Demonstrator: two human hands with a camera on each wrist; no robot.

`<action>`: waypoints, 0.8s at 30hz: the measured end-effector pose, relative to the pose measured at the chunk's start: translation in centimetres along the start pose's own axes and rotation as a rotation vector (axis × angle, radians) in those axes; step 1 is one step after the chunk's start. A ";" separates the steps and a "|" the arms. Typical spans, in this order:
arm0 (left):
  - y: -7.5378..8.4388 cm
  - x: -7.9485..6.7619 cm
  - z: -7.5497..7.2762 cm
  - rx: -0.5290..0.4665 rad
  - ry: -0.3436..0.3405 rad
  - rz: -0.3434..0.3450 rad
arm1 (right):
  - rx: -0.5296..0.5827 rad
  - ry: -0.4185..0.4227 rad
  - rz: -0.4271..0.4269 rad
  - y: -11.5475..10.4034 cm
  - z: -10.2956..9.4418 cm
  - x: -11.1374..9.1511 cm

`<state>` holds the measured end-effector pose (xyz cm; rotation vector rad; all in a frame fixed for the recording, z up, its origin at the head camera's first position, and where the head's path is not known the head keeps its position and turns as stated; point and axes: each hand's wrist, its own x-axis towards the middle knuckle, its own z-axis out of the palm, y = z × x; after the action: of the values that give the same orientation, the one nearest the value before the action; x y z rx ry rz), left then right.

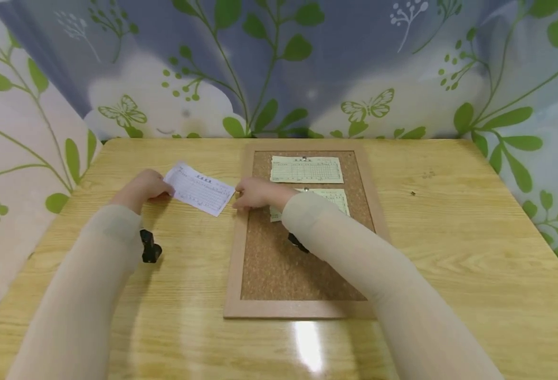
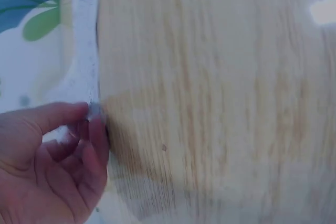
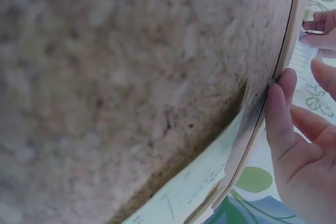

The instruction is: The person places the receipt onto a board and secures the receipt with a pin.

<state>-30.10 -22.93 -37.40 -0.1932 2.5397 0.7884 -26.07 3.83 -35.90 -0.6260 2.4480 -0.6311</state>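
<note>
My left hand [image 1: 150, 186] pinches the left end of a white printed paper slip [image 1: 200, 188], held tilted over the table left of the corkboard [image 1: 279, 269]. In the left wrist view the slip [image 2: 85, 35] shows nearly edge-on above the thumb and fingertips. My right hand [image 1: 256, 192] is at the slip's right corner, over the board's left frame. In the right wrist view its thumb and a finger come close together by the frame; whether they grip anything is unclear. Two pale yellow-green slips, an upper slip [image 1: 307, 171] and a partly hidden lower slip [image 1: 333, 198], have round pins at their tops.
The corkboard lies on a wooden table [image 1: 450, 237]. A patterned backdrop [image 1: 307, 63] with leaves and butterflies rises behind and at the sides. Black devices sit at the left wrist [image 1: 149, 247] and right wrist [image 1: 299, 243]. A small dark spot [image 1: 413, 193] marks the table at right.
</note>
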 end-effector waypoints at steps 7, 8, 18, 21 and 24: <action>-1.4 -0.9 0.0 -0.429 -0.093 0.016 | 0.133 0.054 0.015 0.4 0.3 -0.2; -1.7 -1.3 -0.1 -0.468 -0.096 0.014 | 0.155 0.062 0.016 0.5 0.3 -0.3; -2.0 -4.5 0.6 -0.804 -0.165 -0.012 | 0.585 0.123 0.086 0.6 0.5 -0.3; -1.5 -4.9 1.0 -0.838 -0.200 0.010 | 0.680 0.182 0.102 0.5 0.4 0.0; -1.3 -5.0 1.4 -0.831 -0.214 0.013 | 0.717 0.242 0.105 0.6 0.4 0.0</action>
<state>-24.81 -23.18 -36.67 -0.3299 1.8821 1.7245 -26.06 4.16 -36.54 -0.1323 2.2053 -1.5046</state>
